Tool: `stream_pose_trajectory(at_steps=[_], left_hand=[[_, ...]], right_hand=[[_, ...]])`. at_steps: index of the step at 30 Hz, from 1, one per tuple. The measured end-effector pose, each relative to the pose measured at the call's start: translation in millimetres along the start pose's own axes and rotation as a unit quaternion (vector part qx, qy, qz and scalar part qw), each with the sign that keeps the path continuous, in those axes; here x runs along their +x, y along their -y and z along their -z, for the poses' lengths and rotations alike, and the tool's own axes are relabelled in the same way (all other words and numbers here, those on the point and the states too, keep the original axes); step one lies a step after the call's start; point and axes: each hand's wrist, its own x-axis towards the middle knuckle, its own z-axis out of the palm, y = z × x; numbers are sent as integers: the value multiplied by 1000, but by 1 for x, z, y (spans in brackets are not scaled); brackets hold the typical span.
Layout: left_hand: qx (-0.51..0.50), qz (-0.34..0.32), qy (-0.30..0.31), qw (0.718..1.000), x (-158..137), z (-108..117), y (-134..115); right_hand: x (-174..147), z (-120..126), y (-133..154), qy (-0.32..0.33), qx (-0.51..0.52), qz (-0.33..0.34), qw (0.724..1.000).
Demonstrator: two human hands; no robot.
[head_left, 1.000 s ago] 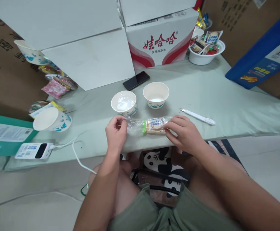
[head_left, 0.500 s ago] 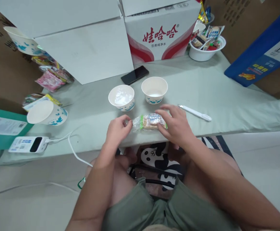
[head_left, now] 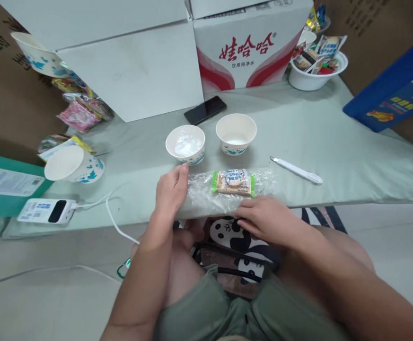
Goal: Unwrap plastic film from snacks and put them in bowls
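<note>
Biscuit pack point(head_left: 233, 182) at frame centre, flat on clear plastic film point(head_left: 202, 195), near front edge of table point(head_left: 135, 173). Seeing left hand point(head_left: 171, 189) at film's left end with fingers bent in, can't tell if pinching it; right hand point(head_left: 265, 215) at film's lower right with fingers curled, can't tell there either. Could drag film and pack off the edge by tugging toward bottom of frame. Could also tip left bowl point(head_left: 196, 158) with left thumb, being so close. Farther out: right bowl point(head_left: 236, 149) above pack, white-handled tool point(head_left: 298, 171) at right, possibly snagging film if swept left, phone point(head_left: 205, 110) at upper centre
</note>
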Motion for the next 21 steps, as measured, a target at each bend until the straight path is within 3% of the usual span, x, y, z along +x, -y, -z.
stream_pose_trajectory(at_steps=[3, 6, 9, 12, 15, 19, 21], left_hand=[[-19, -130, 0, 991, -1, -3, -9], [26, -231, 100, 968, -2, -12, -16], [92, -222, 181, 954, -2, -19, -16], [75, -182, 177, 964, 0, -22, -12], [21, -160, 161, 974, 4, -24, -9], [-98, -136, 159, 973, 7, -30, -10], [-178, -101, 169, 964, 7, -32, -12]], right_hand=[[6, 4, 7, 88, -2, -101, 991], [15, 10, 7, 74, -27, -195, 978], [20, 11, 5, 35, -23, -248, 968], [22, 6, 3, -6, -8, -277, 961], [26, -2, 0, -71, -11, -260, 963], [36, -11, -5, -171, -17, -146, 974], [42, -15, -8, -190, -9, -116, 975]])
